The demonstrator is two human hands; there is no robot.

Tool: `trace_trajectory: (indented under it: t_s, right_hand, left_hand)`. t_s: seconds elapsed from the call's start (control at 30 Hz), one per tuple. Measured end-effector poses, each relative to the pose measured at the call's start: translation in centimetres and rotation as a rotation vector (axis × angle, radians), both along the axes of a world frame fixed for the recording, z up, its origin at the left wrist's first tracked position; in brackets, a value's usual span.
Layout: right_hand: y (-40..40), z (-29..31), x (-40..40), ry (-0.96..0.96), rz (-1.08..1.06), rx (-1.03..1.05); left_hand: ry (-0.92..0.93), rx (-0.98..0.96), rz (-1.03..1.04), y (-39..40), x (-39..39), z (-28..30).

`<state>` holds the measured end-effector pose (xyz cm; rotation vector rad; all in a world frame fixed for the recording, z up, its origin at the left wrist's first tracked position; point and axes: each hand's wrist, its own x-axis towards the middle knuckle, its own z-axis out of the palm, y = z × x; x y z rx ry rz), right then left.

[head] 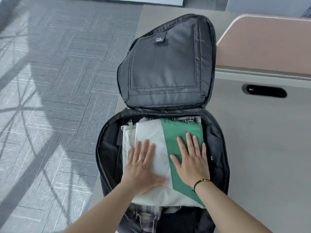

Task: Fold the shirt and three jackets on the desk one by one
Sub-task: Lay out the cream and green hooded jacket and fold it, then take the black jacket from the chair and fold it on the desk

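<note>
Both hands flat, fingers spread. Left hand (143,165) presses the white half of a folded jacket (161,148); right hand (191,160) presses the green half. Plaid shirt (144,216) under them. All lies in an open black bag (217,148); its lid (165,64) lies beyond the fingertips. Grey desk (260,157) right of the right hand, with a cable slot (264,90). Grey carpet (50,81) left of the left hand.

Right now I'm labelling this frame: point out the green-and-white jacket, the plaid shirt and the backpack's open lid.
green-and-white jacket (181,130): head view, green panel.
plaid shirt (144,216): head view, near edge under jacket.
backpack's open lid (165,64): head view, grey lining.
</note>
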<state>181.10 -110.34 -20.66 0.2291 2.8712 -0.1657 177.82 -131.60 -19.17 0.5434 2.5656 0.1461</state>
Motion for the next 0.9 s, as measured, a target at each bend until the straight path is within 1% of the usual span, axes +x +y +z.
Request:
trace_trajectory:
  t_s: [0.1, 0.2, 0.27, 0.33, 0.4, 0.53, 0.6, 0.67, 0.77, 0.9]
  right_hand:
    - [-0.2, -0.9, -0.1, 0.041, -0.019, -0.013]
    - [-0.2, -0.7, -0.3, 0.015, -0.021, -0.022]
    - [-0.1, -0.4, -0.3, -0.007, -0.009, -0.042]
    - [0.4, 0.3, -0.5, -0.063, 0.005, -0.091]
    - [0.9, 1.4, -0.1, -0.132, 0.005, -0.138]
    - [1.1, 3.7, 2.6, -0.219, -0.063, -0.203]
    - [0.7, 4.9, 4.7, -0.265, -0.139, -0.205]
    - [-0.1, 6.5, 6.7, -0.262, -0.249, -0.23]
    - [-2.1, 9.0, 10.2, -0.143, -0.478, -0.238]
    - [-6.0, 13.3, 15.6, 0.026, -0.775, -0.182]
  left_hand:
    - [0.037, -0.005, 0.015, 0.1, -0.3, -0.7]
    - [0.028, -0.043, -0.005, 0.3, -0.1, -0.8]
    - [0.034, -0.049, 0.017, 0.4, -0.1, -0.6]
    - [0.046, -0.074, -0.006, 0.8, -0.2, -0.1]
    - [0.011, -0.089, -0.026, 1.1, -0.2, 0.7]
    - [0.014, -0.02, -0.138, 2.0, -0.9, 2.8]
    - [-0.03, 0.006, -0.204, 2.6, -1.3, 3.9]
    - [-0.031, 0.04, -0.303, 3.2, -1.6, 5.2]
    - [-0.011, 0.071, -0.49, 3.8, -2.0, 6.9]
    - [0.023, 0.141, -0.697, 5.0, -0.2, 9.9]
